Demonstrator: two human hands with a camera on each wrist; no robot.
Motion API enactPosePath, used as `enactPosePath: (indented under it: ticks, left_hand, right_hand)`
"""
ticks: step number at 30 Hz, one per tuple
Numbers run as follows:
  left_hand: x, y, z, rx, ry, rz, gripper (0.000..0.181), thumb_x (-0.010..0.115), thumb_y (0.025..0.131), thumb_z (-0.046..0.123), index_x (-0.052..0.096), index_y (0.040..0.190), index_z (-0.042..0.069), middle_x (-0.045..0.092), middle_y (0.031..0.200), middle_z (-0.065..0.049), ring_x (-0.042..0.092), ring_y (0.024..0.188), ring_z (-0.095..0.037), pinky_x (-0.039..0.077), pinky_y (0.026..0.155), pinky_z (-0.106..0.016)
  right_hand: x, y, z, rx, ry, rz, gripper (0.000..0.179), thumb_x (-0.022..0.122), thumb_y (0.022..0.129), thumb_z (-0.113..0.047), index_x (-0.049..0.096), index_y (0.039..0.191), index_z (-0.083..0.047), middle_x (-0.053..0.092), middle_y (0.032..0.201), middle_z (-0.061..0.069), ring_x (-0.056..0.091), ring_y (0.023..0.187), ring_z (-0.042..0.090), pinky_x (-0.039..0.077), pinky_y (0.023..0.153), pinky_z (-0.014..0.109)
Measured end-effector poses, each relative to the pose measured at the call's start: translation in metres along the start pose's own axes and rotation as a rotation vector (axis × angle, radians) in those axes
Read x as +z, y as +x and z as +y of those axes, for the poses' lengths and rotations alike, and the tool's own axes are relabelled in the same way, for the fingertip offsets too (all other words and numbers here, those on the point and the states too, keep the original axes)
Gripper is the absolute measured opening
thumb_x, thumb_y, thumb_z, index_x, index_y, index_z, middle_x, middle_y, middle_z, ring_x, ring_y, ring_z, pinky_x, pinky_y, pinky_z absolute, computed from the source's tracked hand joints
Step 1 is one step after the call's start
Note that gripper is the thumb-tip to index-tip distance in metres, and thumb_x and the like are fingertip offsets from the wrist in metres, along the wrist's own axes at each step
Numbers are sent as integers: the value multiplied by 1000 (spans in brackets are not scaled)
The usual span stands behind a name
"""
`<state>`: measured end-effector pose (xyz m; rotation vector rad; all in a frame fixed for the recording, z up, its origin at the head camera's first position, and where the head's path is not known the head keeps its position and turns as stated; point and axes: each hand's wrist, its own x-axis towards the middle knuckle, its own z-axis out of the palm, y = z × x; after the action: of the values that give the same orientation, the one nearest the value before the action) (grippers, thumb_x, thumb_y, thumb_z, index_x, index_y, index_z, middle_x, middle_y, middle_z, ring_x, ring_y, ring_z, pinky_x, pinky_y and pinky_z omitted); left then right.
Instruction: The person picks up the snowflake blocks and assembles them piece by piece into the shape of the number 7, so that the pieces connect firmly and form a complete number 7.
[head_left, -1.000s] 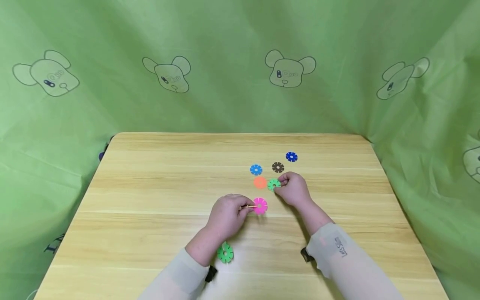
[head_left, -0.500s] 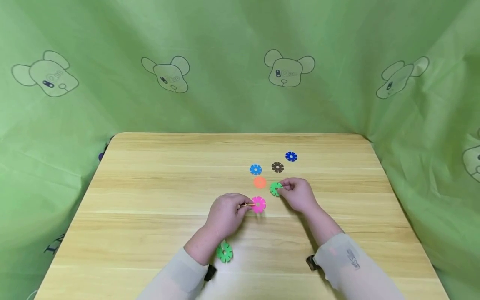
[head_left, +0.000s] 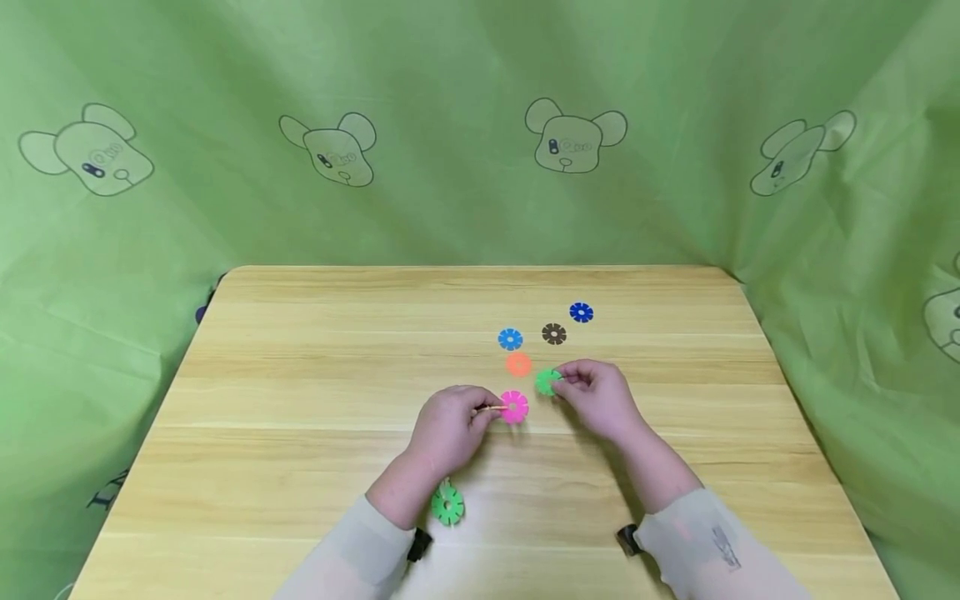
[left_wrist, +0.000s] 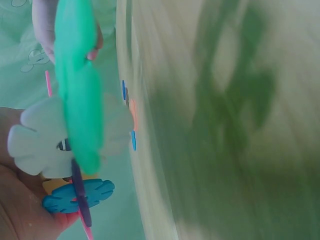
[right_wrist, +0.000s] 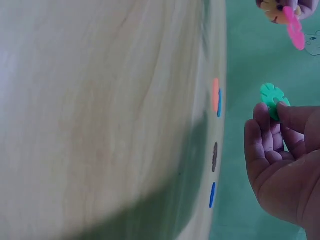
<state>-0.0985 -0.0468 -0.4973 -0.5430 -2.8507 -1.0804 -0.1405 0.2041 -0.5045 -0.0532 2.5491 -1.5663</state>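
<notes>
Green disc (head_left: 544, 385): slotted rim, central hole, tilted, pinched at its edge by the right hand (head_left: 600, 400), clear of the table (head_left: 300, 350). Pink disc (head_left: 514, 407): slotted, just beside green disc, apart; meets thin yellow disc (head_left: 491, 408), edge-on, gripped in the left hand (head_left: 450, 427).

loose discs (head_left: 560, 335) on tabletop (head_left: 300, 375) | joined discs (head_left: 514, 417) before them, apparently raised | single disc (head_left: 546, 382) right of these

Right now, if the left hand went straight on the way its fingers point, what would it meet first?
Probably the green disc pinched in the right hand, beyond the pink disc that the left hand holds. Whether they are level is unclear.
</notes>
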Motion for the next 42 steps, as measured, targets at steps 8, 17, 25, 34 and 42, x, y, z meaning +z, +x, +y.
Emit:
enactPosePath:
  ticks: [8, 17, 25, 34, 42]
  left_hand:
    - [-1, 1, -2, -2, -14, 15, 9, 74, 101, 23, 80, 102, 15, 79, 101, 3, 72, 96, -18, 58, 90, -39]
    - [-1, 2, -4, -27, -24, 10, 10, 73, 102, 22, 80, 103, 16, 79, 103, 2, 72, 97, -18, 59, 90, -40]
    - [-1, 3, -3, -12, -11, 10, 9, 74, 102, 22, 81, 103, 16, 79, 104, 1, 73, 98, -18, 59, 91, -40]
    - [-2, 4, -1, 42, 40, 31, 7, 76, 100, 21, 82, 100, 16, 80, 100, 2, 74, 96, -18, 59, 89, -37]
    - [-4, 4, 1, 41, 24, 32, 7, 77, 99, 19, 82, 98, 14, 80, 98, 1, 74, 94, -18, 59, 88, -39]
  right_hand:
    - [1, -13, -9, -60, -9, -48, 13, 73, 94, 6, 74, 107, 6, 74, 91, 13, 70, 82, 36, 60, 66, 26]
    - [3, -22, -20, -158, -48, -71, 12, 76, 90, 8, 75, 101, 2, 71, 86, 8, 62, 74, 19, 55, 63, 22]
    - [6, -24, -23, -218, -118, -73, 13, 77, 90, 7, 77, 100, -1, 71, 87, 3, 61, 75, 18, 56, 66, 23]
    - [9, -27, -28, -334, -191, -38, 16, 79, 87, 10, 80, 94, -4, 74, 91, 2, 68, 81, 15, 60, 72, 24]
    - [9, -29, -28, -426, -219, -28, 15, 79, 87, 10, 80, 93, -3, 74, 88, 2, 65, 76, 12, 59, 68, 23]
